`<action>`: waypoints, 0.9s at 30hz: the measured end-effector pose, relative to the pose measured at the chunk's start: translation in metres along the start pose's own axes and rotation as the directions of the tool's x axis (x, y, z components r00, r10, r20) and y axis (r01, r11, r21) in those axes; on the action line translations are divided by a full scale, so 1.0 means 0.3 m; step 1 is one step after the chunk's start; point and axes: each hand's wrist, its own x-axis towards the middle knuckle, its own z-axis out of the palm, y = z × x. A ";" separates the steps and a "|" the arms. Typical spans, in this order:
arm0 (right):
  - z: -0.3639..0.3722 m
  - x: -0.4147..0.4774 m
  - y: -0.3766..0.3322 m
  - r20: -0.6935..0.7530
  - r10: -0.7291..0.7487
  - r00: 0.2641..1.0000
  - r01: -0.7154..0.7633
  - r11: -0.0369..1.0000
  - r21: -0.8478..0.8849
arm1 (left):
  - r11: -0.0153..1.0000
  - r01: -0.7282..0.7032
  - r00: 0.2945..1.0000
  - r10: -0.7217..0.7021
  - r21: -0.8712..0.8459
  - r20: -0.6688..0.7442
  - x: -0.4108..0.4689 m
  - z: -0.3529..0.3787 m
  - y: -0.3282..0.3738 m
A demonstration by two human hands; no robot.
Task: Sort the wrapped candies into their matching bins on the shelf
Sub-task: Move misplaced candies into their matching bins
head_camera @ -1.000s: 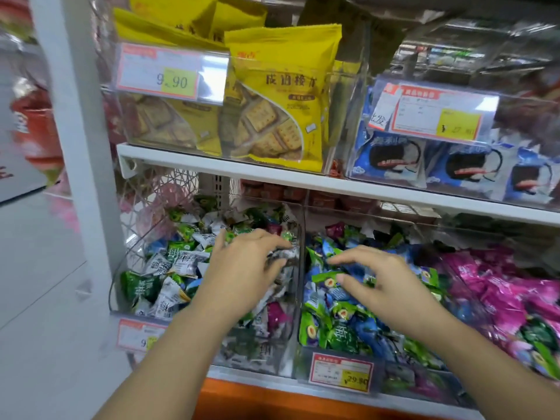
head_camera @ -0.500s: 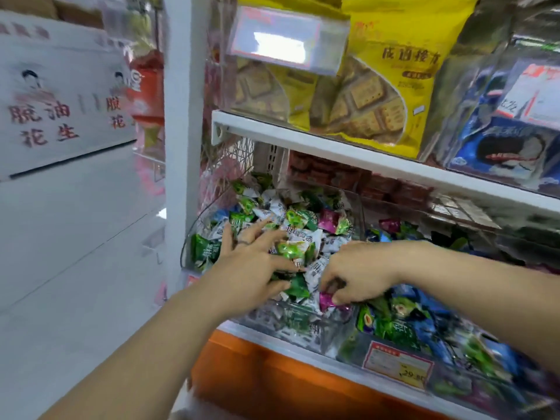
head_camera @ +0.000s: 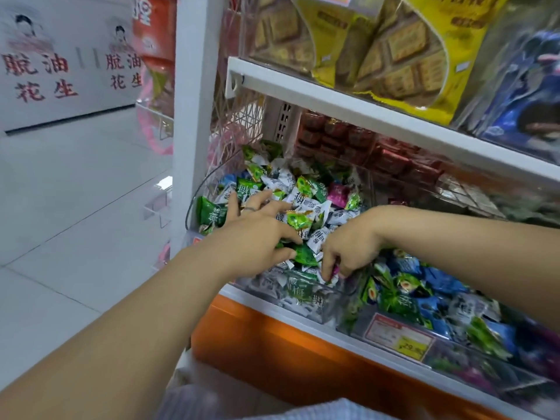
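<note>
A clear left bin (head_camera: 306,301) on the lower shelf is heaped with green and white wrapped candies (head_camera: 306,204); a pink candy (head_camera: 337,191) lies among them at the back. My left hand (head_camera: 257,234) rests flat on the heap with fingers spread, a ring on one finger. My right hand (head_camera: 348,247) reaches across into the bin's front right corner, its fingertips pinched on a small pink-wrapped candy (head_camera: 334,271). To the right, a second clear bin (head_camera: 394,331) holds green and blue candies (head_camera: 424,286).
A white shelf board (head_camera: 348,107) runs above the bins, carrying yellow biscuit bags (head_camera: 403,56) and blue packs (head_camera: 527,95). A white upright post (head_camera: 194,116) stands left of the bin. An orange base panel (head_camera: 288,353) lies below. White floor tiles spread to the left.
The view swung left and closer. My right hand crossed from the middle bin into the left bin and pinched a pink candy there. My left hand stayed spread on the heap.
</note>
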 end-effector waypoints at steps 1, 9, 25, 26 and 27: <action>0.003 -0.001 0.001 -0.010 -0.004 1.000 0.004 1.000 -0.006 | 1.000 -0.001 1.000 0.001 -0.001 0.000 0.000 0.000 -0.001; 0.012 -0.149 0.007 -0.336 -0.065 0.940 0.114 0.985 0.126 | 1.000 -0.009 1.000 0.009 0.001 -0.023 0.000 -0.005 0.006; 0.135 -0.181 0.090 -0.835 0.235 0.498 0.607 0.593 0.529 | 0.866 -0.237 0.901 0.026 -0.440 -0.434 0.033 -0.001 0.126; 0.130 -0.163 0.120 -0.847 0.299 0.439 0.532 0.673 0.514 | 0.867 -0.210 0.899 -0.009 -0.451 -0.437 0.036 -0.007 0.123; 0.123 -0.139 0.152 -0.852 0.345 0.395 0.422 0.756 0.501 | 0.869 -0.183 0.896 -0.046 -0.460 -0.443 0.039 -0.011 0.119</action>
